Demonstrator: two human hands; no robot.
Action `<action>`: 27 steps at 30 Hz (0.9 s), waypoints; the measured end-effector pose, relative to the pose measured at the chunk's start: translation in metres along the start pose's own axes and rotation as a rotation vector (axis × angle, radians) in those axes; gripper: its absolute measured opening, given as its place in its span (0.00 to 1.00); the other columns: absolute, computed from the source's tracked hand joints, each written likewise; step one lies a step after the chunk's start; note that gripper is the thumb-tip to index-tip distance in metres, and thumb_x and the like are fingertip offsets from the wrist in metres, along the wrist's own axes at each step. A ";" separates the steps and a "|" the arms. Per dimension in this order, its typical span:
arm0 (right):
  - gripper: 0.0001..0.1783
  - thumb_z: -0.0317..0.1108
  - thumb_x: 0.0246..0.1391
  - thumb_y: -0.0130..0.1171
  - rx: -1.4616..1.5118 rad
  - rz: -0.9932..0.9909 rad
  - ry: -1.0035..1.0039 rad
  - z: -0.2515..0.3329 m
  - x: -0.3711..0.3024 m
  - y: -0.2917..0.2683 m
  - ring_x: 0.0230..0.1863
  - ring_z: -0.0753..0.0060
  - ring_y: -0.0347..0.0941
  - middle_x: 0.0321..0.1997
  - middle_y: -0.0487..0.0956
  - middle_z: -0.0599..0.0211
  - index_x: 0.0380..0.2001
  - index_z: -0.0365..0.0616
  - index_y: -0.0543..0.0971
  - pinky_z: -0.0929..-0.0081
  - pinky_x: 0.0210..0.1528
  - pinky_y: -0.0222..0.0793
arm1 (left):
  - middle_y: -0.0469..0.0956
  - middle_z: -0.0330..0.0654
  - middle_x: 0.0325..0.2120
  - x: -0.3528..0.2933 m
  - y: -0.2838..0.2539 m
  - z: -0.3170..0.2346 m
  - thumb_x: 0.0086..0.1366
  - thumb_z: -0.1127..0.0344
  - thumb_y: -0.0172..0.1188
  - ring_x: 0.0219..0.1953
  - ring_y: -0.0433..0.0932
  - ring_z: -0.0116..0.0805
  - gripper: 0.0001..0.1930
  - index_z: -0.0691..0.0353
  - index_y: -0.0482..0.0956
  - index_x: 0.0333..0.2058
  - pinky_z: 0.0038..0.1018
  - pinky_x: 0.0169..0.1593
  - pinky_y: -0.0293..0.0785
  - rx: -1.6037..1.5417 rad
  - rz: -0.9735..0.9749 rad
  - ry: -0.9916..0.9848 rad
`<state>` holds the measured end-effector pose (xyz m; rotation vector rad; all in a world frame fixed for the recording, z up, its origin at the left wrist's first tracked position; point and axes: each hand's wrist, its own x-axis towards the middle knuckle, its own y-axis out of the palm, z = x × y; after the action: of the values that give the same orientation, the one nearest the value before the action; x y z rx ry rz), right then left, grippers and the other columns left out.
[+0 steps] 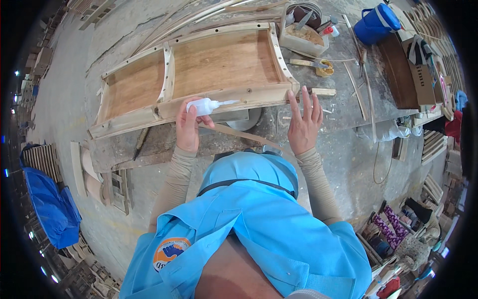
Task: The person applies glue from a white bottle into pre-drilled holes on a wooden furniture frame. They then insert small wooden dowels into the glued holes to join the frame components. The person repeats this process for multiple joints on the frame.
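My left hand is closed round a white squeeze bottle, its thin nozzle pointing right along the near rail of a wooden frame. Two plywood panels sit inside that frame, parted by a curved crosspiece, and dark holes dot its edges. At the frame's near right corner my right hand has its fingers stretched out and apart. Its fingertips are beside the corner; whether they touch the wood I cannot tell. Nothing shows in that hand.
Behind the frame's right end stands a tool-filled plastic tub. Nearby lie a putty knife, a small tub of yellowish paste and wood strips. A blue lidded bucket and cardboard box are at the far right.
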<state>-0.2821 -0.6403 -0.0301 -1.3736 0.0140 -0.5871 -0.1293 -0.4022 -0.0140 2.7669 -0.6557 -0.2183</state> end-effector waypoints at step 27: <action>0.32 0.24 0.47 0.52 0.183 -0.045 -0.034 -0.001 -0.007 -0.004 0.66 0.52 0.51 0.66 0.59 0.64 0.57 0.61 0.70 0.54 0.65 0.47 | 0.77 0.46 0.33 0.000 -0.004 0.004 0.69 0.55 0.45 0.22 0.75 0.30 0.18 0.67 0.69 0.46 0.25 0.27 0.74 0.015 0.025 0.017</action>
<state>-0.2896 -0.6388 -0.0284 -1.2081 -0.0966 -0.5878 -0.1280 -0.3998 -0.0188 2.7703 -0.6897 -0.1858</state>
